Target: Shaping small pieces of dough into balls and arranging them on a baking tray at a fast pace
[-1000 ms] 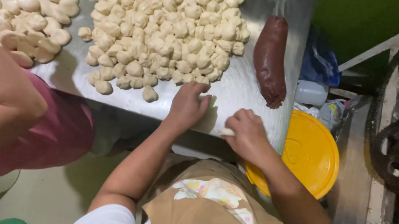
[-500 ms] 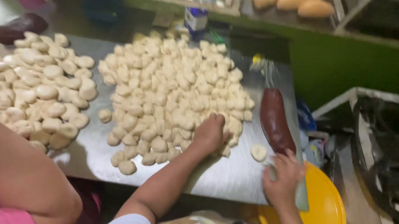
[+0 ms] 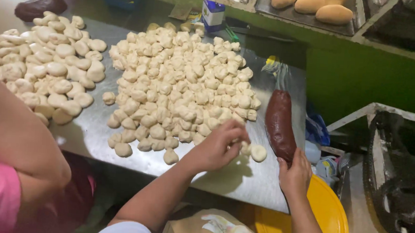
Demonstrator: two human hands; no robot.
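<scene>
A large heap of small pale dough pieces (image 3: 180, 85) lies on the steel table (image 3: 242, 182). My left hand (image 3: 217, 146) rests at the heap's near right edge, its fingers pinched on a dough piece. A flattened round piece (image 3: 258, 152) lies just right of those fingers. A dark brown sausage-shaped roll (image 3: 280, 124) lies along the table's right side. My right hand (image 3: 294, 175) grips its near end at the table edge.
A second heap of dough pieces (image 3: 45, 71) lies at the left, with another person's arm and pink sleeve (image 3: 4, 165) in front of it. A yellow lid (image 3: 327, 217) sits below the table. Baked rolls (image 3: 317, 5) on a tray stand at the back, and another brown lump (image 3: 40, 5) at the far left.
The view has tilted up to show more of the table. My left hand came off the heap's middle to its near edge. My right hand moved onto the brown roll's end.
</scene>
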